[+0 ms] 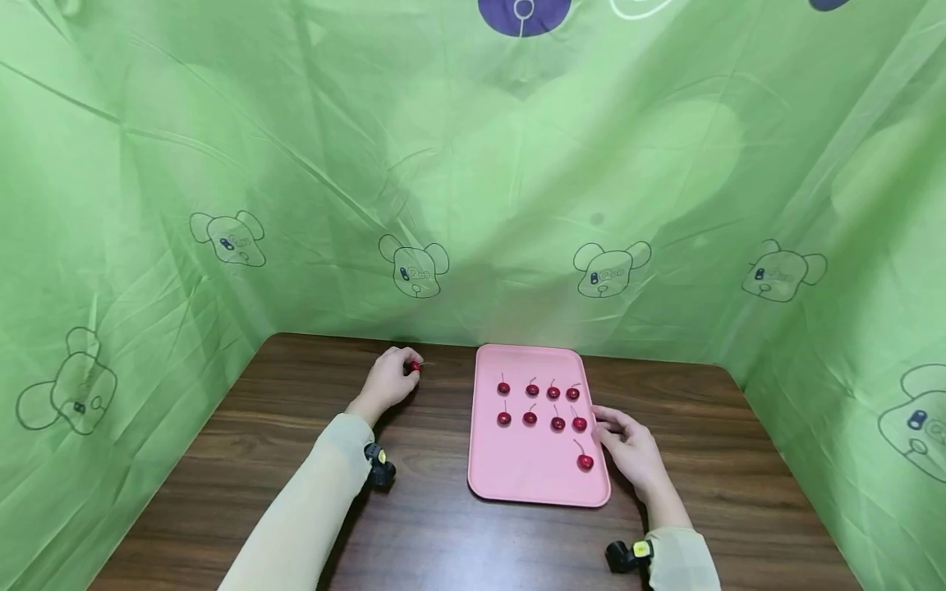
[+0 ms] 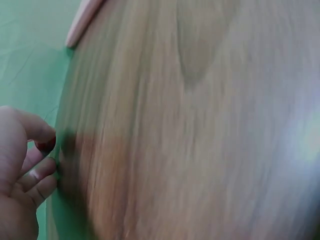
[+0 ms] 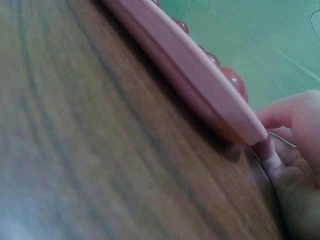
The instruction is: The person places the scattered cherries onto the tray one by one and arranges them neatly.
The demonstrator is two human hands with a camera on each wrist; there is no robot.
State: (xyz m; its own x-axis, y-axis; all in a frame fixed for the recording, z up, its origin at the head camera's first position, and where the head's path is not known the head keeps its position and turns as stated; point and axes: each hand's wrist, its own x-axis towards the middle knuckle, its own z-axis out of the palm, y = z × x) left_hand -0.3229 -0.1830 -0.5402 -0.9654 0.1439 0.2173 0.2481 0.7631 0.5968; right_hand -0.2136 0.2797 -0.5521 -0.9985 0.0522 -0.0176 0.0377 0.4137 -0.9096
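Between its thumb and fingertips, my left hand (image 1: 390,377) pinches a red cherry (image 1: 415,366) above the table's far left part. In the left wrist view that cherry (image 2: 46,145) shows dark red and partly covered by the fingers. A pink rectangular tray (image 1: 528,480) lies right of the middle, with several stemmed cherries on it in two rows and a lone cherry (image 1: 585,462) lower right. My right hand (image 1: 631,447) grips the tray's right rim; in the right wrist view the tray edge (image 3: 200,85) reaches in between thumb and fingers.
The brown wood-grain table (image 1: 429,525) ends at the back against a green curtain (image 1: 502,180) printed with bear faces, which also closes off both sides. Black wrist cameras sit on both sleeves.
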